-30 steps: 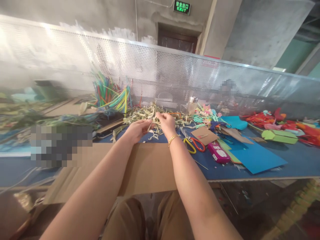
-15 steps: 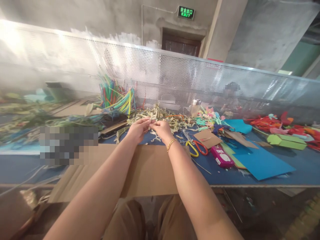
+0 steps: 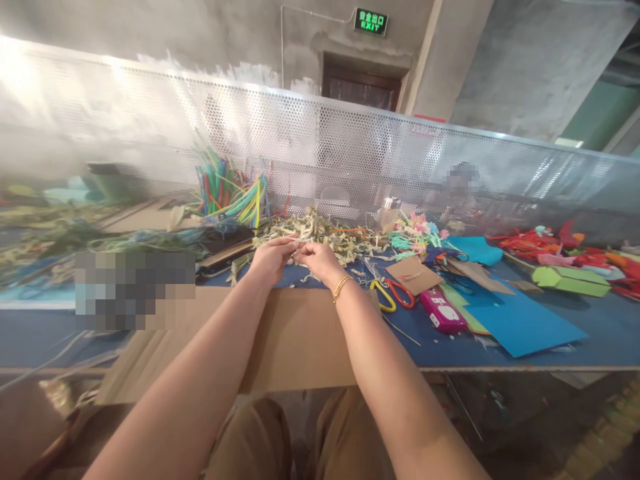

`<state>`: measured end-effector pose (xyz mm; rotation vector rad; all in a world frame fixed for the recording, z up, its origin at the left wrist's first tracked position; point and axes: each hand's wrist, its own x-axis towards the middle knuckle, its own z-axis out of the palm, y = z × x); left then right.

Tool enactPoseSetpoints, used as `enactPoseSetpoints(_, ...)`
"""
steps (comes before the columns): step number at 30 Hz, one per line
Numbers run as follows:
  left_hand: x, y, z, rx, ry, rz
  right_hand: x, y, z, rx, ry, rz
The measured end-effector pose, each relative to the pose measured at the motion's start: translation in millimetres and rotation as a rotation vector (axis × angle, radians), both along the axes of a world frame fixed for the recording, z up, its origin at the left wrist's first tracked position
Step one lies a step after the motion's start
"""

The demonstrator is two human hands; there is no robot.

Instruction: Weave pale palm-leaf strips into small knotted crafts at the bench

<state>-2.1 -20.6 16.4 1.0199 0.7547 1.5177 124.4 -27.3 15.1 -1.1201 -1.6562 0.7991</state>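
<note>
My left hand (image 3: 270,259) and my right hand (image 3: 316,261) meet over the far edge of a brown cardboard sheet (image 3: 295,340). Both pinch a thin pale paper strip (image 3: 295,251) between their fingertips. My right wrist wears a gold bracelet (image 3: 341,287). Just beyond the hands lies a heap of pale green and cream paper strips (image 3: 320,233) on the blue table (image 3: 595,327).
Scissors with yellow and red handles (image 3: 393,295) and a pink box (image 3: 440,311) lie right of my hands, beside blue paper (image 3: 520,324) and brown card (image 3: 410,272). Coloured sticks (image 3: 233,190) stand at the back left. A perforated metal screen (image 3: 350,153) runs behind the table.
My right hand has come down from the strip heap and closed in on my left hand. The two now hold the strip together, lower and nearer to me.
</note>
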Motion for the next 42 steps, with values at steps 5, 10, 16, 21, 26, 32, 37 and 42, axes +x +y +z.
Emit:
enactPoseSetpoints(5,-0.8,-0.8,0.7,-0.001,0.016,0.007,-0.5,0.0,-0.7,0.001,-0.023,0.013)
enactPoseSetpoints(10,-0.5,-1.5,1.7,-0.017,-0.013,0.008,-1.2,1.4,-2.6,0.008,-0.057,0.005)
enactPoseSetpoints(16,1.1,-1.9,3.7,0.01,-0.018,-0.023,7.2,7.5,-2.1,-0.042,0.007,-0.006)
enactPoseSetpoints(21,3.1,-2.0,3.9,0.079,0.017,0.014,19.7,9.9,5.3,0.014,0.105,-0.235)
enactPoseSetpoints(26,3.3,0.6,0.8,0.081,0.072,-0.026,19.6,12.1,4.3,0.078,0.131,-0.241)
enactPoseSetpoints(32,4.7,-10.9,8.4,-0.005,0.124,-0.007,14.8,12.0,2.7,0.064,0.146,-0.252)
enactPoseSetpoints(37,4.0,-9.3,6.9,0.037,0.174,0.055,13.1,5.3,7.2,0.074,0.116,-0.195)
enactPoseSetpoints(42,-1.3,0.9,4.0,-0.009,0.021,0.057,12.4,3.0,11.8,0.029,0.217,-0.116)
